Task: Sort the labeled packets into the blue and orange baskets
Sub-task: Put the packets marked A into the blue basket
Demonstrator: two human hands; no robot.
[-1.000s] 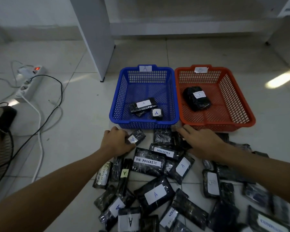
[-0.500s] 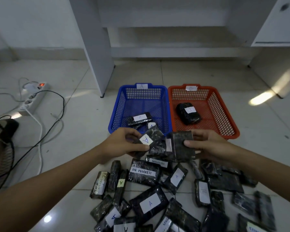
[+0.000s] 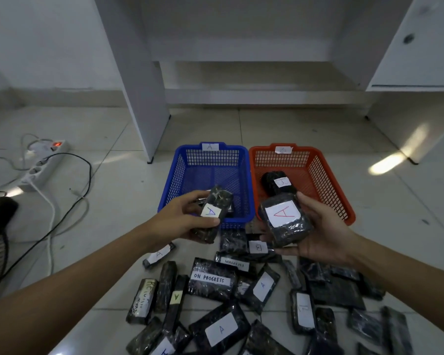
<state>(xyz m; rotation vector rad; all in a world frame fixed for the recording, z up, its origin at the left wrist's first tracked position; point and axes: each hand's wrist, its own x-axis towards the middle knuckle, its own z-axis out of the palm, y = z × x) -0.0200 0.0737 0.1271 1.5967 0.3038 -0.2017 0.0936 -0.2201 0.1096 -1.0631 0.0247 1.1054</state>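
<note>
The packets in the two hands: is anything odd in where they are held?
One mismatch. The right hand holds a packet marked A in front of the orange basket, whose tag seems to read B. It belongs in the blue basket, tagged A. The left hand's small A packet is rightly placed there.

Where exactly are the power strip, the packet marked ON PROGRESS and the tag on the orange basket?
power strip [image 3: 42, 163], head view, on its white socket body.
ON PROGRESS packet [image 3: 210, 278], head view, on its white label.
orange basket tag [image 3: 283, 149], head view, on the paper at the far rim.
</note>
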